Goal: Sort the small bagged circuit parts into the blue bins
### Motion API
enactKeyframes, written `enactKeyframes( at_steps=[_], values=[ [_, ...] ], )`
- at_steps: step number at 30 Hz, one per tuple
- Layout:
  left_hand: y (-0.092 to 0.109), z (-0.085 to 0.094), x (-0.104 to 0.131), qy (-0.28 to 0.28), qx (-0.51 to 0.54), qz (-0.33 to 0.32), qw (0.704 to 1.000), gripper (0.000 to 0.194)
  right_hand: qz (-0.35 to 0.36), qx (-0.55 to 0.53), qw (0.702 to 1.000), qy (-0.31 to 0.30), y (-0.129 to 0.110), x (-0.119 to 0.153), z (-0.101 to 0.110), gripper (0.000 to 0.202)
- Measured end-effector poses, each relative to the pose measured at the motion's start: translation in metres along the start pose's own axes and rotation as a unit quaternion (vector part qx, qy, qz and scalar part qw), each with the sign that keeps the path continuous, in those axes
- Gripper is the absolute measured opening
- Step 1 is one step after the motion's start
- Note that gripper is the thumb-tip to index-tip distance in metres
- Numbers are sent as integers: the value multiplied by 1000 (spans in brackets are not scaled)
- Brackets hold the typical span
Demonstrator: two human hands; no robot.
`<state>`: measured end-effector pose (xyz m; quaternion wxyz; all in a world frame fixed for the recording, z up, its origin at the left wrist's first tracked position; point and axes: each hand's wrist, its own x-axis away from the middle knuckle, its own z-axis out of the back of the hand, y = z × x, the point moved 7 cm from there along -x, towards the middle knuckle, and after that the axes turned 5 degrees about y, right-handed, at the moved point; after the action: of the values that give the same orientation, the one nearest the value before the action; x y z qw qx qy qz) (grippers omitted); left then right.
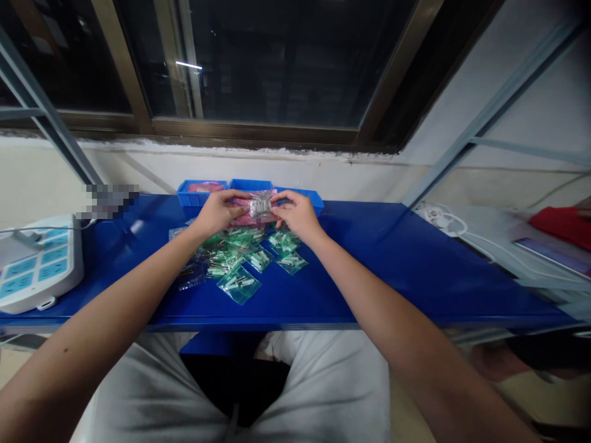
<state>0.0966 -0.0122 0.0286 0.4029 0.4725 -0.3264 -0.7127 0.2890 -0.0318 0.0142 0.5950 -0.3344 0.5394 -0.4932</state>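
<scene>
Stretched between both hands is a clear and pink plastic bag [260,208] with small whitish-grey parts inside. My left hand [220,212] pinches its left side, and my right hand [295,212] grips the right side with fingertips closed. Just below them lies a loose heap of green-tinted plastic packets [226,253] with small white and dark parts inside. One such packet [239,283] lies nearest the table's front edge. What the parts are is too small to tell.
Blue bins stand behind my hands; the left bin [189,198] holds pink bags. A white power strip [41,264] sits at the left of the blue table [369,258]. Metal posts rise at both sides. At right are cables [462,227] and a phone-like device [554,253].
</scene>
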Motion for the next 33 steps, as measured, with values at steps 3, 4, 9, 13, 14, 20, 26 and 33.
enactKeyframes(
  at_steps=[3, 4, 9, 13, 14, 20, 26, 33],
  values=[
    [0, 1, 1, 18, 3, 3, 1000, 33, 12, 13, 1000, 2, 0, -1, 1, 13],
    [2, 1, 2, 21, 5, 5, 1000, 33, 14, 12, 1000, 3, 1, -1, 1, 14],
    [9, -5, 5, 17, 45, 10, 999, 47, 10, -21, 1000, 2, 3, -1, 0, 18],
    [8, 3, -1, 64, 43, -10, 997, 43, -5, -77, 996, -39, 2, 1, -10, 28],
    [6, 11, -4, 90, 36, -17, 995, 40, -8, -91, 995, -51, 2, 2, -13, 31],
    [-27, 96, -24, 273, -105, 5, 956, 31, -20, -63, 997, -51, 1, 5, -17, 24],
    [-48, 136, -33, 292, -238, 13, 926, 32, -26, -8, 998, -57, 2, 7, -19, 11],
    [-55, 111, -42, 195, -316, 19, 928, 36, -32, 24, 997, -71, 1, 10, -21, 9]
  ],
)
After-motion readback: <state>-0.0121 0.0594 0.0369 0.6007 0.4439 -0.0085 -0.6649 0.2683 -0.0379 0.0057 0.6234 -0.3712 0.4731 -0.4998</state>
